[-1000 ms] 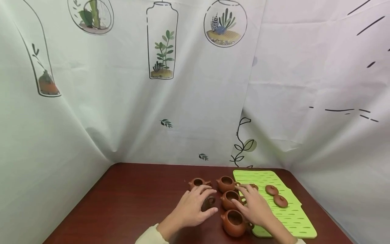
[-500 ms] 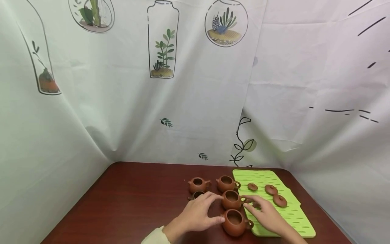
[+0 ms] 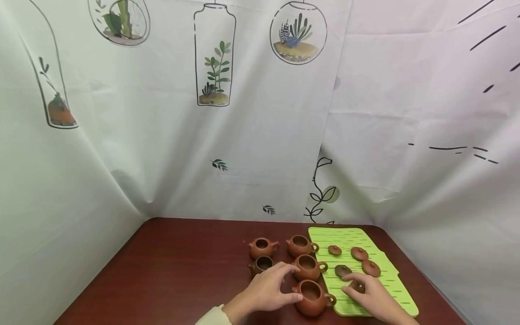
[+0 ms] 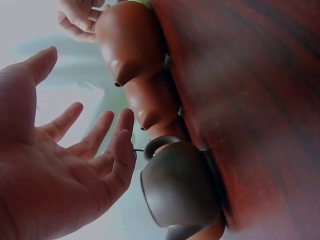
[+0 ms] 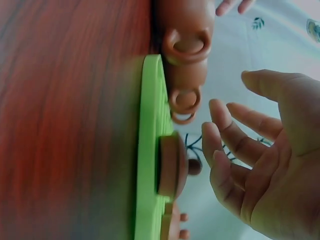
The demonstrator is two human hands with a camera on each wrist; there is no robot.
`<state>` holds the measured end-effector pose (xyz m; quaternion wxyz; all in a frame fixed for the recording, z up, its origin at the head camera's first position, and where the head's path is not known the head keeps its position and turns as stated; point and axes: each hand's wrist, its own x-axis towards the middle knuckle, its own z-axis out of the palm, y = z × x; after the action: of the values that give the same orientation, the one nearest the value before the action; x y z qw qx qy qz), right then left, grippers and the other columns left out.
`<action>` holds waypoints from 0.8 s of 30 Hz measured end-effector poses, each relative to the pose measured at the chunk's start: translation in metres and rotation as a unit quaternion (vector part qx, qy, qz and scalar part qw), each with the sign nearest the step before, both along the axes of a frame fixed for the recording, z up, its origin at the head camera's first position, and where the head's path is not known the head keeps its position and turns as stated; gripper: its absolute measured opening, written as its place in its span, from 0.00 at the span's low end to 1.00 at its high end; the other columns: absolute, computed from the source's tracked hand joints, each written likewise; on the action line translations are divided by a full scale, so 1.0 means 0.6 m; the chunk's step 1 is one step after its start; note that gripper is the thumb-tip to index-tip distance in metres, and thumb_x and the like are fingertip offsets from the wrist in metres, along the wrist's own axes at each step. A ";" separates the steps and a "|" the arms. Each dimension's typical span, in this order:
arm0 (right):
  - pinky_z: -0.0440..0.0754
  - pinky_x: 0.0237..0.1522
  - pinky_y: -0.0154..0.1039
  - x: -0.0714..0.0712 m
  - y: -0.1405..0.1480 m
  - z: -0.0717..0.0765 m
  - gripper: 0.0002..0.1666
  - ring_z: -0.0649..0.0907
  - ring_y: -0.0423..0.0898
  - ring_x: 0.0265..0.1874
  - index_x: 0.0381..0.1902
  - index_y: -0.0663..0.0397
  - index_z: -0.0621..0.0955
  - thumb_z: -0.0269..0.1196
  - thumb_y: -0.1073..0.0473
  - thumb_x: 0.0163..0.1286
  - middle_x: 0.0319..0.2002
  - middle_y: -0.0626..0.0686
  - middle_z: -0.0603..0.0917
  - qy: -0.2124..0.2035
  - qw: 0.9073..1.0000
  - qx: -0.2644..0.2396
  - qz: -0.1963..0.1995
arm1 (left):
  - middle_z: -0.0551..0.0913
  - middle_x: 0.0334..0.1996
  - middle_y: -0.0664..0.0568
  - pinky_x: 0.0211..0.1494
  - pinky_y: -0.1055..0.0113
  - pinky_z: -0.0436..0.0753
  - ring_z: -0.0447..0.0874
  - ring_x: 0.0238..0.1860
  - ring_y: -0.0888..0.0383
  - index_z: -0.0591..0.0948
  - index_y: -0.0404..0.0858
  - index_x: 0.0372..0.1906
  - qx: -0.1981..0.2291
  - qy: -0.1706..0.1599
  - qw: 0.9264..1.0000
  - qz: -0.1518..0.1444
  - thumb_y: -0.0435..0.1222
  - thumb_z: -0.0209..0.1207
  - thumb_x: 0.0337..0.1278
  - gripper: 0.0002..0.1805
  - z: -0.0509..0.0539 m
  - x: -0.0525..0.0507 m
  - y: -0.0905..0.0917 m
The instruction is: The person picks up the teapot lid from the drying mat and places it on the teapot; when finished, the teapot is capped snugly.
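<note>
Several brown lidless teapots stand at the table's centre: a front teapot, a middle teapot, a back teapot, a back-left teapot and a dark teapot. My left hand hovers between the dark and front teapots, thumb and fingers apart, holding nothing. Over the green mat, my right hand hangs above a lid, partly hidden by its fingers; a dark lid is by its fingertips. The right wrist view shows this hand empty, fingers loosely bent.
Three reddish lids lie farther back on the mat: a small lid, another lid and a larger lid. A printed cloth hangs behind the dark red table.
My right hand has moved from the middle teapot's handle rightward over the mat, uncovering the dark lid. The left hand has stayed near the front teapot, shifting slightly.
</note>
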<state>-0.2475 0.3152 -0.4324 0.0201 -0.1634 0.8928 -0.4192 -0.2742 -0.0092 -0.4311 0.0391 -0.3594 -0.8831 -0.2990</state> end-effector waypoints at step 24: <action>0.72 0.22 0.35 -0.008 0.069 -0.026 0.16 0.73 0.35 0.17 0.44 0.64 0.83 0.67 0.56 0.67 0.23 0.47 0.80 0.012 0.999 0.032 -0.020 | 0.80 0.50 0.68 0.43 0.63 0.79 0.79 0.50 0.66 0.80 0.58 0.58 -0.008 -0.066 0.998 0.005 0.58 0.68 0.53 0.27 -0.020 -0.011 0.036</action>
<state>-0.2525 0.3563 -0.4478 0.0066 -0.1498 0.9089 -0.3891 -0.2810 0.0123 -0.4428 -0.0207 -0.3346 -0.8879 -0.3151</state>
